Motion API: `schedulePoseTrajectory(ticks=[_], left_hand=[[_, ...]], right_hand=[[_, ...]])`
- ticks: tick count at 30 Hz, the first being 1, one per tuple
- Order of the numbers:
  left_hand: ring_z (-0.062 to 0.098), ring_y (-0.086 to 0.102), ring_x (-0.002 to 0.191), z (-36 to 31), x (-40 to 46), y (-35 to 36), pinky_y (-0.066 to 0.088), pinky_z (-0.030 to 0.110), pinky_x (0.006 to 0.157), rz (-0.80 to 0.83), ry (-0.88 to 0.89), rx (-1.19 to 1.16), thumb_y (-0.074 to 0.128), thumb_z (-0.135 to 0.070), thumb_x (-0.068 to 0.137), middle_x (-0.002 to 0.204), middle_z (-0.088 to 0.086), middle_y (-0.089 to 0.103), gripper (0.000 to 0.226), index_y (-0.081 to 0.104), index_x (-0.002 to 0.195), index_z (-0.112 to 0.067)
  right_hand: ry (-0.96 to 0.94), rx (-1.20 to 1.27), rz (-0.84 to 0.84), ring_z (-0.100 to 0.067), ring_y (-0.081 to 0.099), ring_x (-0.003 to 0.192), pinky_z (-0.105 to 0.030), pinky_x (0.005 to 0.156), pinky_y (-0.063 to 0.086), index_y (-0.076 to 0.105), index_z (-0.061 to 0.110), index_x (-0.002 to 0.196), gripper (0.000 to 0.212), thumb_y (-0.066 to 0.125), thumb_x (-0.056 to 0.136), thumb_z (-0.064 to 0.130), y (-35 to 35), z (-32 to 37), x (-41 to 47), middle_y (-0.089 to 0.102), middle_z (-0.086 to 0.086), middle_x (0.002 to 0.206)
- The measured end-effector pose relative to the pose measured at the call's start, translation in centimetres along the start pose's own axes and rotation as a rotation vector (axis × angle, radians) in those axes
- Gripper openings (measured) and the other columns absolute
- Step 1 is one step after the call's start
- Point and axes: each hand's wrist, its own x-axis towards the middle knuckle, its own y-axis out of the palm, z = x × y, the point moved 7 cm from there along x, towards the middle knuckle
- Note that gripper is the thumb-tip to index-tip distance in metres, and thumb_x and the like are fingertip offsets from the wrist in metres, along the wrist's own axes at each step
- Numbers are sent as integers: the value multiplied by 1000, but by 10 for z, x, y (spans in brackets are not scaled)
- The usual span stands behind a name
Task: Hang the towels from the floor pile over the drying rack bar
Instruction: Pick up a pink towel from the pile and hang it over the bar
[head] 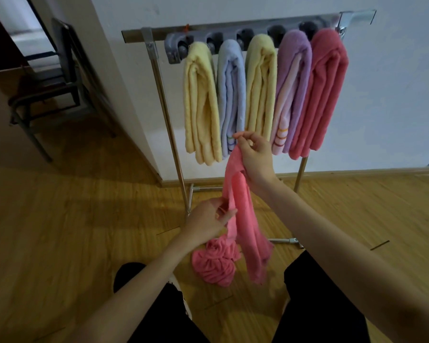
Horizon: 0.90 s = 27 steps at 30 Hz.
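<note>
We reach both bare forearms forward from the bottom of the view, and between our hands hangs a pink towel. Our right hand is raised higher and farther out, wrist bent, palm turned toward us, with thumb and forefinger pinching the towel's top edge while the other fingers curl loosely behind it. Our left hand sits lower and nearer to us, fingers curled round a fold of the same towel partway down its length. Below the left hand the cloth falls in two strands, and its lower end lies bunched in a heap on the wooden floor, between our dark trouser legs. Just beyond the right hand stands the drying rack, its bar level with the top of the view and well above both hands. Five folded towels hang over that bar side by side, touching one another: a yellow towel, a pale blue towel, a second yellow towel, a purple towel and a red towel. The fingertips of our right hand are level with the lower ends of the blue and second yellow ones. Far off to the left of our left hand stands a dark chair.
</note>
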Motion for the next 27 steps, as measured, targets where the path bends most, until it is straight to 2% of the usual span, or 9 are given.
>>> schedulePoseTrajectory(ticks=[4, 7, 9, 11, 14, 18, 20, 23, 27], left_hand=[[9, 64, 78, 14, 4, 6, 52, 23, 67, -23, 13, -48, 48, -39, 97, 90, -4, 68, 29, 65, 104, -17], [19, 68, 77, 33, 5, 15, 57, 43, 71, -4, -47, -170, 47, -37, 98, 87, 4, 69, 30, 64, 101, -12], [27, 67, 76, 41, 6, 12, 56, 50, 71, -80, -107, -268, 44, -31, 99, 86, 11, 68, 24, 61, 96, -14], [25, 62, 72, 40, 4, -3, 54, 41, 67, -243, -158, -353, 40, -21, 101, 80, 9, 62, 23, 57, 86, -18], [5, 43, 56, 28, -2, -35, 35, 24, 54, -520, -139, -426, 37, -12, 100, 64, -1, 45, 31, 48, 71, -18], [5, 39, 55, 13, -3, -60, 32, 22, 52, -665, -56, -449, 39, -9, 98, 62, 1, 44, 28, 51, 72, -7], [5, 36, 53, 3, 0, -68, 29, 20, 50, -652, 4, -450, 41, -9, 98, 60, 0, 40, 30, 48, 69, -7], [6, 34, 51, -14, 5, -74, 28, 16, 49, -533, 116, -389, 45, -18, 100, 57, 2, 36, 38, 45, 66, 0], [13, 38, 51, -21, 7, -61, 32, 25, 49, -147, 201, -311, 61, -40, 87, 56, 5, 40, 47, 48, 64, -1]], right_hand=[[24, 27, -16, -7, 34, 43, -24, 43, 28, 62, 13, 90, 21, 45, 97, 6, -6, -2, -2, 43, -1, 58], [54, 53, -41, -11, 36, 49, -29, 49, 31, 64, 16, 85, 22, 47, 97, 7, -17, -5, -1, 47, -1, 62], [84, 47, -62, -12, 38, 51, -29, 49, 34, 65, 16, 84, 23, 48, 96, 7, -26, -9, 0, 51, 1, 63], [127, 17, -75, -10, 38, 47, -23, 42, 33, 64, 15, 85, 21, 48, 96, 7, -35, -13, 1, 48, 2, 59], [197, -32, -64, -4, 43, 43, -16, 37, 37, 62, 11, 86, 12, 54, 95, 11, -47, -19, -1, 47, 1, 63], [285, -57, 18, -5, 52, 47, -19, 48, 48, 59, 4, 101, 11, 59, 92, 12, -57, -27, -5, 49, -1, 65], [285, -47, 70, -5, 55, 51, -22, 59, 50, 59, 3, 92, 4, 58, 92, 8, -58, -27, -6, 51, -3, 64], [271, -40, 103, -11, 54, 62, -19, 62, 51, 63, 3, 88, 7, 58, 92, 6, -62, -28, -5, 53, -5, 66], [262, -17, 49, -12, 52, 62, -18, 60, 53, 67, 5, 87, 14, 55, 93, 1, -73, -28, 0, 50, -6, 68]])
